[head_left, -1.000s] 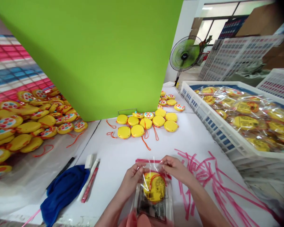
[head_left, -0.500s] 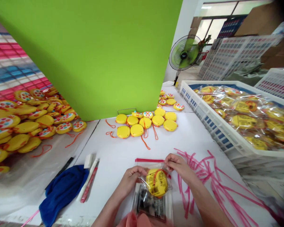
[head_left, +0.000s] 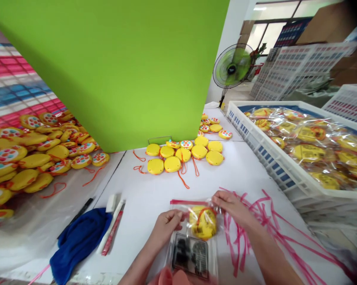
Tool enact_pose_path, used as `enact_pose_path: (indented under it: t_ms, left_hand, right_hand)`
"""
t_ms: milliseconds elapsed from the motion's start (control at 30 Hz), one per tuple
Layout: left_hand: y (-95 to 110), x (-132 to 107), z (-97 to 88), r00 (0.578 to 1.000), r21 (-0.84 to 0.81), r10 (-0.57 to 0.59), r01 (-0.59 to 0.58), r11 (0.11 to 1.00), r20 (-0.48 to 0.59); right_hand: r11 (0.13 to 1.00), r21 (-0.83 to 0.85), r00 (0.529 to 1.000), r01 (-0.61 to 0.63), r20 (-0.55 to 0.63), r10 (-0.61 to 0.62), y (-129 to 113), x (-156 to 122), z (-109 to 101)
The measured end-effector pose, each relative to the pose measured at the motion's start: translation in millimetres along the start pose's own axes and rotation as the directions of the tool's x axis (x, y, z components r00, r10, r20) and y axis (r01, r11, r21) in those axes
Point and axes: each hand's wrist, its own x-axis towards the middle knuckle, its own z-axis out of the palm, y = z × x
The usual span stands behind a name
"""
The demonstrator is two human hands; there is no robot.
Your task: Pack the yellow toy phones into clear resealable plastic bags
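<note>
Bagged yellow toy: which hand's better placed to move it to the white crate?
Likely right: the right hand is at the right edge of the bagged toy, nearer the white crate; the left hand is on the toy's opposite side.

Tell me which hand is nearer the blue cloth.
Left: the left hand is right of the blue cloth; the right hand is farther right, by the pink strips.
</note>
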Motion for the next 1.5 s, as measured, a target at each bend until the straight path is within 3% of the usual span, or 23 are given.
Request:
enact_pose_path:
  t_ms: [67, 100, 133, 200, 233, 267, 300, 400, 467, 533, 633, 800, 933, 1100, 1267, 1367, 1500]
  left_hand:
    - [0.4, -0.4, 2.7, 0.999, 0.070, 0.030, -0.028, 0.997, -0.023]
    - [1.8, -1.0, 4.7, 0.998, 0.132, 0.056, -0.051, 0.990, -0.035]
    - [3.8, -1.6, 7.0, 0.995, 0.212, 0.093, -0.081, 0.974, -0.048]
    - [7.8, -2.9, 12.8, 0.980, 0.402, 0.191, -0.151, 0.903, -0.062]
    - [9.2, -3.4, 16.1, 0.968, 0.496, 0.243, -0.184, 0.849, -0.057]
    - [9.7, -3.8, 19.6, 0.957, 0.581, 0.287, -0.211, 0.786, -0.041]
    - [9.1, -4.0, 23.1, 0.946, 0.657, 0.323, -0.232, 0.717, -0.018]
    - [0.6, -4.0, 31.8, 0.926, 0.829, 0.372, -0.254, 0.499, 0.060]
    - [-8.1, -3.7, 35.1, 0.916, 0.895, 0.388, -0.251, 0.368, 0.097]
    - [-16.0, -3.1, 36.5, 0.900, 0.928, 0.416, -0.261, 0.267, 0.133]
    - [-22.7, -2.0, 36.6, 0.877, 0.941, 0.452, -0.276, 0.195, 0.163]
    - [-27.3, 1.1, 35.3, 0.870, 0.946, 0.466, -0.272, 0.178, 0.163]
    - [-32.7, 4.5, 33.5, 0.864, 0.943, 0.469, -0.289, 0.166, 0.183]
    - [-34.2, 6.1, 34.1, 0.858, 0.943, 0.468, -0.304, 0.132, 0.211]
    - [-28.8, 5.8, 37.6, 0.873, 0.949, 0.427, -0.301, 0.091, 0.236]
    - [-27.4, 6.6, 39.6, 0.884, 0.951, 0.392, -0.302, 0.066, 0.254]
    - [-30.2, 7.1, 40.9, 0.888, 0.960, 0.394, -0.276, 0.046, 0.236]
  right_hand:
    - [0.996, -0.007, 0.965, 0.092, -0.248, -0.090, -13.4, 6.0, -29.7]
    - [0.981, -0.006, 0.877, 0.192, -0.448, -0.174, -21.7, 10.0, -45.3]
    - [0.943, -0.011, 0.711, 0.331, -0.654, -0.258, -30.1, 14.6, -59.9]
    - [0.830, -0.092, 0.369, 0.550, -0.865, -0.340, -43.7, 26.4, -82.0]
    - [0.792, -0.139, 0.277, 0.594, -0.890, -0.363, -47.1, 33.7, -88.4]
    - [0.779, -0.165, 0.253, 0.605, -0.887, -0.386, -47.6, 42.1, -91.6]
    - [0.800, -0.195, 0.287, 0.568, -0.864, -0.415, -45.1, 51.6, -91.7]
    - [0.890, -0.319, 0.503, 0.327, -0.739, -0.449, -26.5, 84.1, -79.6]
    - [0.883, -0.424, 0.625, 0.201, -0.639, -0.449, -15.4, 107.5, -67.1]
    - [0.847, -0.506, 0.697, 0.163, -0.548, -0.462, -12.9, 130.7, -55.0]
    - [0.775, -0.622, 0.773, 0.114, -0.434, -0.463, -23.8, 163.4, -40.4]
    - [0.674, -0.738, 0.841, 0.035, -0.342, -0.419, -36.4, 196.4, -27.1]
    - [0.580, -0.814, 0.884, 0.036, -0.245, -0.398, -23.4, 189.5, -20.8]
    - [0.425, -0.903, 0.919, 0.058, -0.119, -0.377, -6.3, 146.1, -4.5]
    - [0.191, -0.980, 0.921, 0.064, -0.016, -0.390, 4.9, 88.0, 31.2]
    - [0.166, -0.982, 0.918, 0.089, 0.016, -0.396, 7.9, 61.3, 54.3]
    - [0.200, -0.967, 0.915, 0.156, 0.065, -0.398, 8.4, 43.8, 71.4]
